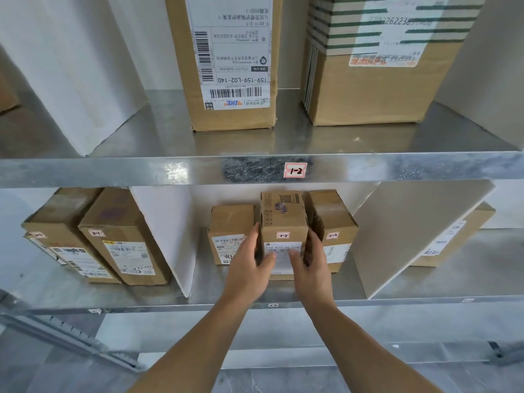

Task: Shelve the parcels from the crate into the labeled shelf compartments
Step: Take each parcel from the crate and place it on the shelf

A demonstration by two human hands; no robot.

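A small brown parcel tagged "2-2" stands on the lower metal shelf, in the middle compartment between two white dividers. My left hand touches its left side and front, thumb across the label. My right hand lies against its right side with the fingers along the box. Both hands look relaxed rather than curled tight. A lower parcel sits to its left and another "2-2" parcel to its right. The crate is out of view.
The upper shelf edge carries a "1-2" label; two big boxes stand above it. Two parcels fill the lower left compartment. White dividers flank the middle bay; one more parcel lies right.
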